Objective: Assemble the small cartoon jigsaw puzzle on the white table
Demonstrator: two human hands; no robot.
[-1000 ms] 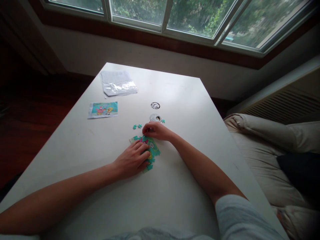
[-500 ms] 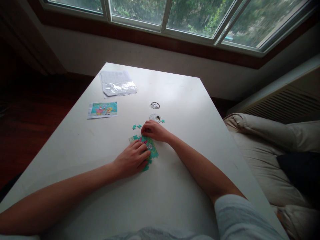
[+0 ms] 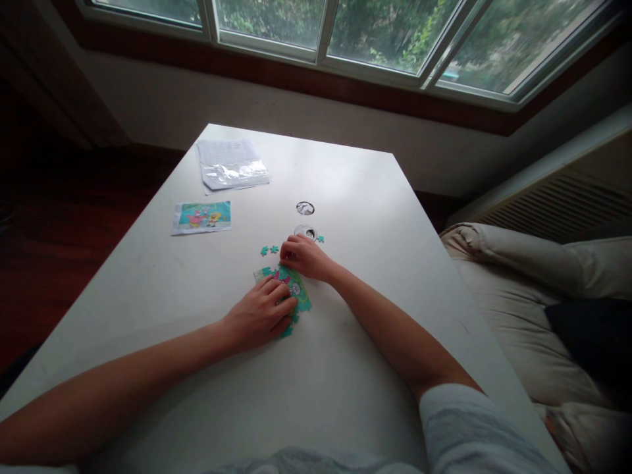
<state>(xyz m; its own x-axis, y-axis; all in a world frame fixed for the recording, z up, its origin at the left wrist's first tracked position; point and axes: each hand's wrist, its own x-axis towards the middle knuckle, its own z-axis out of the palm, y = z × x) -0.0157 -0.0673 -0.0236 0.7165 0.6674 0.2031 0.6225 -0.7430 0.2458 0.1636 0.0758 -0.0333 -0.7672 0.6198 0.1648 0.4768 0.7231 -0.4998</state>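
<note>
A small teal jigsaw puzzle lies partly assembled in the middle of the white table. My left hand rests flat on its lower left part, fingers spread over the pieces. My right hand sits at the puzzle's top edge with its fingers curled and pinched together; what they hold is hidden. Two loose teal pieces lie just left of that hand, and another loose piece lies to its right.
A printed reference picture lies at the left. A clear plastic bag on paper sits at the far left corner. Two round cable holes mark the tabletop. A cushioned seat stands right of the table, windows behind.
The puzzle has slid slightly left and toward my left hand. My right hand has shifted a little left along the top edge. My left hand has stayed in place.
</note>
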